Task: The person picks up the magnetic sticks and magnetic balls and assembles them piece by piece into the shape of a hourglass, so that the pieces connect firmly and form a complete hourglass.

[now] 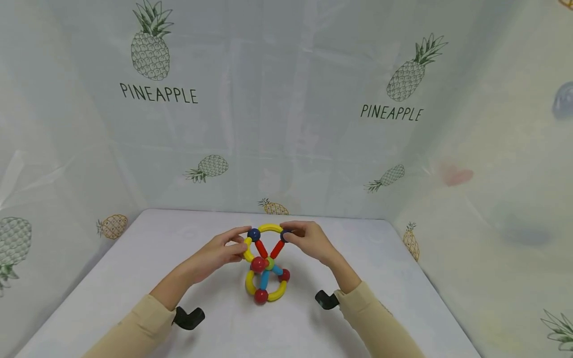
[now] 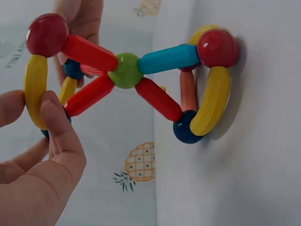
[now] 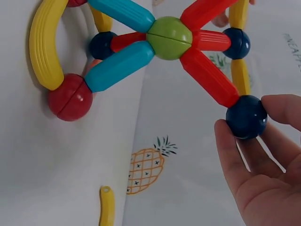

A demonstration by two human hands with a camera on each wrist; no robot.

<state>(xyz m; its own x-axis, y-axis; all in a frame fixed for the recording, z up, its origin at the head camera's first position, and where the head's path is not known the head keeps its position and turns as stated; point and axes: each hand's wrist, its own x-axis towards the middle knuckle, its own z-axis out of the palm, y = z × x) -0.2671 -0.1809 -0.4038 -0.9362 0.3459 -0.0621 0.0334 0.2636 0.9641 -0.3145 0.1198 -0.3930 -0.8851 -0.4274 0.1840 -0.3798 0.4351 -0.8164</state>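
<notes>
A magnetic ball-and-stick structure stands on the table, with a green ball (image 3: 170,38) at its middle. Red sticks (image 2: 89,96) and light blue sticks (image 3: 121,67) spread from that ball. Below, yellow curved sticks (image 1: 277,292) and balls form a ring resting on the tabletop; another ring forms the top. My left hand (image 1: 219,254) pinches a yellow curved stick (image 2: 35,89) on the upper ring's left side, below a red ball (image 2: 47,35). On the opposite side, my right hand (image 1: 312,242) holds a dark blue ball (image 3: 247,117) between thumb and fingers.
A loose yellow stick (image 3: 107,207) lies on the white table (image 1: 358,298). Behind the table hangs a pale curtain (image 1: 277,124) printed with pineapples. Black wrist mounts (image 1: 189,318) stick out from both sleeves.
</notes>
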